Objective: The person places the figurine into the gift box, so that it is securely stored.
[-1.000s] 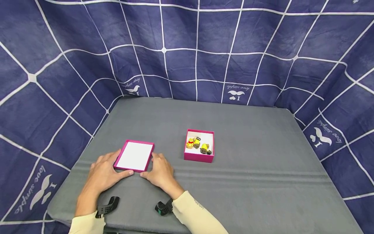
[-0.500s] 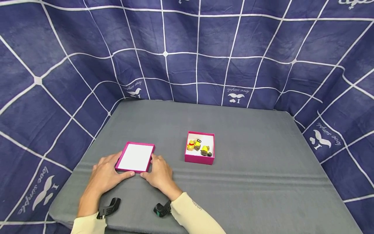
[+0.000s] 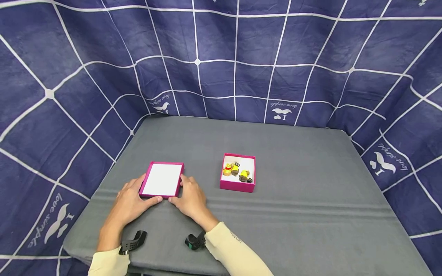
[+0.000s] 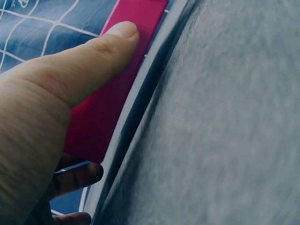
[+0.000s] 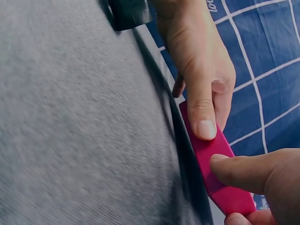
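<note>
A shallow pink box lid point(image 3: 162, 179), white inside and facing up, sits between both hands at the table's left. My left hand point(image 3: 129, 201) grips its left near corner, with the thumb along the near wall and the fingers on the left side. On the opposite side, my right hand point(image 3: 191, 199) grips the right near corner, its thumb pressed to the same wall. In the right wrist view both thumbs touch the pink wall point(image 5: 206, 150). Right of the hands stands an open pink box point(image 3: 238, 186) holding several small yellow-and-brown toy figures point(image 3: 235, 168).
The grey cloth-covered table point(image 3: 293, 214) extends far to the right of the box. A blue curtain point(image 3: 255, 50) with white grid lines encloses the back and sides. Black wrist devices point(image 3: 134, 242) sit on both wrists near the table's front edge.
Both hands have shifted the lid slightly up in the head view, away from the person; whether it is lifted or slid I cannot tell. The grip and the box of figures stay the same.
</note>
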### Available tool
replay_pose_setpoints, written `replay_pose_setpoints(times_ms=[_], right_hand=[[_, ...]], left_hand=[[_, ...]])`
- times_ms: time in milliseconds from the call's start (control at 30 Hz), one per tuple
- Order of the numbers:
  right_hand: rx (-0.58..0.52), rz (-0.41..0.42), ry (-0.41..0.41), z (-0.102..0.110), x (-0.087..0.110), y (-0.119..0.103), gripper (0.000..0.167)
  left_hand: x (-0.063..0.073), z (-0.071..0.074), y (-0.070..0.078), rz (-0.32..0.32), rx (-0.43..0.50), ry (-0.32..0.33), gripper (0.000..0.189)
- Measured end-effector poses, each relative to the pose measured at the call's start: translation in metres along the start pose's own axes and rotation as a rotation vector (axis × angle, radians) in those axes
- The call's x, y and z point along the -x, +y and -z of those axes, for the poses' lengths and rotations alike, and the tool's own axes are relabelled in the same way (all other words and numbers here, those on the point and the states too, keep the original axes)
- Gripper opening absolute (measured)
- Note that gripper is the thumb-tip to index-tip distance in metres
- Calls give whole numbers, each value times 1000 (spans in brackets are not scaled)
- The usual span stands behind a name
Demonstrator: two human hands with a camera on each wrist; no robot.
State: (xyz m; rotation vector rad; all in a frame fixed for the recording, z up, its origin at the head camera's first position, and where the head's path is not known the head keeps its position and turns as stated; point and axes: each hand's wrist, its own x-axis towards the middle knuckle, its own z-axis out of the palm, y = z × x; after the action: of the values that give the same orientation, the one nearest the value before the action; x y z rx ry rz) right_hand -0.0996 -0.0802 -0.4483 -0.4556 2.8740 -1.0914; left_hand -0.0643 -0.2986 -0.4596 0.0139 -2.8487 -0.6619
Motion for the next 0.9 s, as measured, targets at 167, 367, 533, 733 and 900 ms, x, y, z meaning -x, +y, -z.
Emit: replay_pose_setpoints(times_ms=[167, 367, 533, 733, 900], right_hand=[[2, 25, 14, 7, -3, 2, 78], [-45, 43, 30, 17, -6, 4, 79], [-116, 82, 29, 27, -10, 6, 80], [-200, 140, 24, 35, -16, 11, 82], [-200, 150, 49, 42, -17, 13, 82]], left_hand=[[-4, 0, 6, -16, 15, 31, 107], [-11, 3, 15, -47, 14, 65, 105], [-18, 7, 24, -58, 39, 79, 107], [-26, 10, 32, -90, 86, 128, 108], [-33, 9, 40, -109, 109, 158, 109]])
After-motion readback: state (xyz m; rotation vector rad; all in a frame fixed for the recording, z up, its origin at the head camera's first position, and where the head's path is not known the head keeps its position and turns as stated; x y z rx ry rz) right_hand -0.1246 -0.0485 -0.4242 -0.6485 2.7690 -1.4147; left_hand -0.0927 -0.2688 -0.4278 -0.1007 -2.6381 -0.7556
